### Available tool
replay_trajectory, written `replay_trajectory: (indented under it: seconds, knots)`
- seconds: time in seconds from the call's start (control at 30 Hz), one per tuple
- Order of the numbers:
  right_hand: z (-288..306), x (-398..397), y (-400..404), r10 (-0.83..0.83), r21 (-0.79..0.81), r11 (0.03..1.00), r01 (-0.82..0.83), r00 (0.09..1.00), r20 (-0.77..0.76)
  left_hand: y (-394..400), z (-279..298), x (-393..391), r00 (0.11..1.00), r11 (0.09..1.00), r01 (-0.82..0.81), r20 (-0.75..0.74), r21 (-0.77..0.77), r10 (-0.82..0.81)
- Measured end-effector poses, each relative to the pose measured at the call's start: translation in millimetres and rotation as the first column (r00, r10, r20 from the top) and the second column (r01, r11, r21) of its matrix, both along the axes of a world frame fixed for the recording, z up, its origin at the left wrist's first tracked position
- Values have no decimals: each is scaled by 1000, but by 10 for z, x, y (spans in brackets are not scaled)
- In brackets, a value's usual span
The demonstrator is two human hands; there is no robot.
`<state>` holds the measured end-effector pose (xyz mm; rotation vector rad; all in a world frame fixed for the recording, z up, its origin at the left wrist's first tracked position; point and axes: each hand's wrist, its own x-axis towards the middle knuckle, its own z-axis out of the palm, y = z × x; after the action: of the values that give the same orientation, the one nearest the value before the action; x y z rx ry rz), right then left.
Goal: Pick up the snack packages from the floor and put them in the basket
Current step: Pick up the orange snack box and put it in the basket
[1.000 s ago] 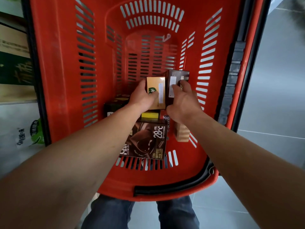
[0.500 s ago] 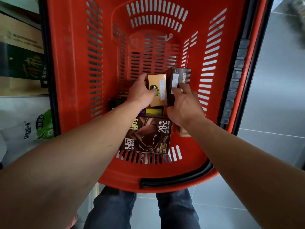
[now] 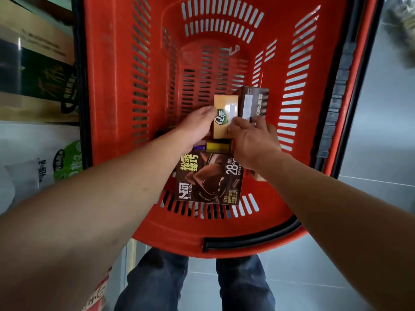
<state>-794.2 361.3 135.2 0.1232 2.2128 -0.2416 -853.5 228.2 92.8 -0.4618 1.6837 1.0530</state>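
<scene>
Your left hand (image 3: 197, 129) grips the tan box (image 3: 224, 117) and your right hand (image 3: 253, 140) the dark brown box (image 3: 253, 102), both low inside the red basket (image 3: 112, 86), beyond the chocolate box (image 3: 208, 178). Release is left. Floor leftovers: can't tell.

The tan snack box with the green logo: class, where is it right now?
In the head view, the tan snack box sits inside the red basket, held between both hands, directly left of the dark brown box.
</scene>
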Motion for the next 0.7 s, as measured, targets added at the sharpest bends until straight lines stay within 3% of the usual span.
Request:
replay_trajectory:
  seconds: [0.07, 0.3, 0.53, 0.7]
  knots:
    - [-30, 9, -29, 15, 3, 1000, -15, 1000, 14, -1, 26, -69, 998, 999, -48, 33, 23, 47]
    - [-5, -4, -53, -4, -28, 1000, 5, 999, 46, -68, 49, -123, 996, 1000, 28, 81, 12, -29]
    - [23, -15, -39, -140, -75, 987, 140, 990, 3, -95, 77, -76, 998, 998, 54, 40, -22, -53]
    - [231, -36, -48, -204, -60, 978, 200, 976, -80, -152, 309, -131, 989, 990, 129, -68, -49, -132]
